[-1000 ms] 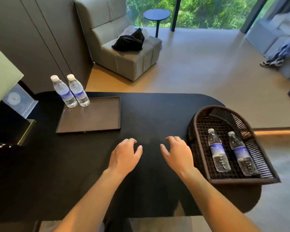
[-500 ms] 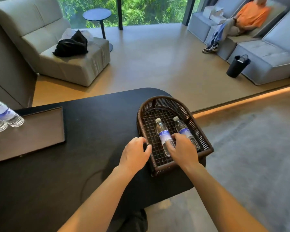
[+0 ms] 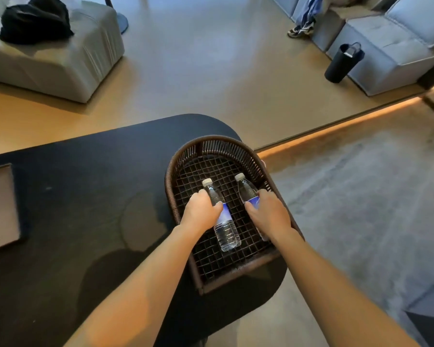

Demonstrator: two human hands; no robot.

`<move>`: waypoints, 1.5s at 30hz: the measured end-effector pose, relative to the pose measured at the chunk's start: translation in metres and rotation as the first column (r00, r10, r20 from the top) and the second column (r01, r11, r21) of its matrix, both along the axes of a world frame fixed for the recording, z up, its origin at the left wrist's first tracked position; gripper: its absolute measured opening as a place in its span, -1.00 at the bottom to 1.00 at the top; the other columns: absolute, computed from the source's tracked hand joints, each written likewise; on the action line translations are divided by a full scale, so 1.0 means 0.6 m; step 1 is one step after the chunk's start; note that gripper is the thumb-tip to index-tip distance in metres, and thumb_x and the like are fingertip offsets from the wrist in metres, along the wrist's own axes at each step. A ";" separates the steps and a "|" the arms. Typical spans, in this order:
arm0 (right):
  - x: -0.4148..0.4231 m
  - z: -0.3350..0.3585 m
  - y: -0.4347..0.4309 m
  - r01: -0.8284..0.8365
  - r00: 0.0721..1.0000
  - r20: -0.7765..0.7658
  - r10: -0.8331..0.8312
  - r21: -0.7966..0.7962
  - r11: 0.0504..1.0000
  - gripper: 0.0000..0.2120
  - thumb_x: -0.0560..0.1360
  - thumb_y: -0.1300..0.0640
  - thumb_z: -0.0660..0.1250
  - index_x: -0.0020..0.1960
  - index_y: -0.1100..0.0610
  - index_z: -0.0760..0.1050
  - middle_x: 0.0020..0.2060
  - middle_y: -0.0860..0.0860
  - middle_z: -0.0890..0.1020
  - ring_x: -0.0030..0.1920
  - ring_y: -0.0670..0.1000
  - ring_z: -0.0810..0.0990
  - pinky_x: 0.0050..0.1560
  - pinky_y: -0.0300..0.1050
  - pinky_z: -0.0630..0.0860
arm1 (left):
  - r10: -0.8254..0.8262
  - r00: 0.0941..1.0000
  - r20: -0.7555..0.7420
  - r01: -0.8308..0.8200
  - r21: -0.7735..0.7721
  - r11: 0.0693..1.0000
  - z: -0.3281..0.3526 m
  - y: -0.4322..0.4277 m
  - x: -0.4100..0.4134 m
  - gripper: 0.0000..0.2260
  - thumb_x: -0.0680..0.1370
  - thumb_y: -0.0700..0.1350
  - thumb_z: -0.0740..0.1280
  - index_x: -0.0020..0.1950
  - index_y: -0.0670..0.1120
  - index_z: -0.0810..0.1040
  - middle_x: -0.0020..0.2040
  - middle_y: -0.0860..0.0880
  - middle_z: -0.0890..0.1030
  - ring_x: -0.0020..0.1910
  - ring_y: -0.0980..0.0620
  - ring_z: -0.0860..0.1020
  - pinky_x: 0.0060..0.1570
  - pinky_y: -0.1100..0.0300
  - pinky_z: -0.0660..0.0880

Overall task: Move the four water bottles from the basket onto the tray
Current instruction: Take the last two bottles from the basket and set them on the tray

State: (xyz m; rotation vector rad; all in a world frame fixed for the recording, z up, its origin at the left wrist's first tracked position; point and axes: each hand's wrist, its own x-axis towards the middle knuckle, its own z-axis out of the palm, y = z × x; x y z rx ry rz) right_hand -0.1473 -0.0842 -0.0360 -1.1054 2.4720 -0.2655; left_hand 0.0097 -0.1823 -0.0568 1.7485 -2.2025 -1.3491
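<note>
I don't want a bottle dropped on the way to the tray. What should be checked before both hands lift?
1. Left hand wrapped around the left bottle: ok, fingers curl over its upper half.
2. Right hand wrapped around the right bottle: ok, though most of the bottle is hidden under the hand.
3. Caps on both bottles: ok, both white caps show.
4. Bottles free of the basket mesh: cannot tell, both lie flat on it.
5. Space on the tray: cannot tell, only its corner shows at the left edge.
6. Black table between basket and tray free of obstacles: ok.
</note>
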 end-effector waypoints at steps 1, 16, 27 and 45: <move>-0.006 -0.009 -0.008 -0.002 1.000 0.016 0.002 0.019 1.000 -0.64 0.54 -0.16 0.31 0.12 0.12 0.50 0.02 0.11 0.59 0.01 0.20 0.61 0.00 0.10 0.59 | 0.014 1.000 0.015 -0.014 0.019 1.000 -0.011 -0.007 -0.008 -0.65 0.56 0.03 0.41 0.19 -0.18 0.51 0.12 -0.15 0.61 -0.03 -0.07 0.58 -0.12 0.12 0.45; -0.035 -0.075 -0.090 -0.012 0.992 0.126 -0.018 0.231 0.973 -0.53 0.49 -0.15 0.44 0.19 0.16 0.43 0.06 0.12 0.62 0.05 0.19 0.63 0.00 0.11 0.60 | 0.220 0.975 0.038 -0.223 0.200 0.954 -0.092 -0.062 -0.047 -0.49 0.42 0.25 0.50 0.16 -0.10 0.56 0.04 -0.04 0.65 -0.02 -0.02 0.62 -0.20 0.12 0.52; -0.057 -0.070 -0.085 0.086 0.907 0.402 -0.128 0.119 0.989 -0.56 0.33 -0.02 0.62 0.02 0.11 0.47 -0.08 0.02 0.62 -0.12 0.01 0.60 -0.24 -0.08 0.43 | 0.407 0.860 -0.308 -0.294 0.354 0.888 -0.059 -0.021 -0.012 -0.62 0.42 -0.05 0.60 0.18 0.02 0.58 0.01 0.04 0.70 0.00 0.08 0.69 -0.03 0.10 0.65; 0.028 0.040 0.092 0.206 0.922 0.384 -0.038 -0.406 0.890 -0.48 0.46 0.09 0.58 0.33 -0.10 0.46 0.11 -0.25 0.60 0.11 -0.37 0.55 0.08 -0.45 0.46 | 0.162 0.814 -0.558 -0.154 0.062 0.986 0.034 0.107 0.062 -0.43 0.44 -0.12 0.60 0.42 0.01 0.54 0.11 0.11 0.72 0.10 0.21 0.68 0.08 0.21 0.66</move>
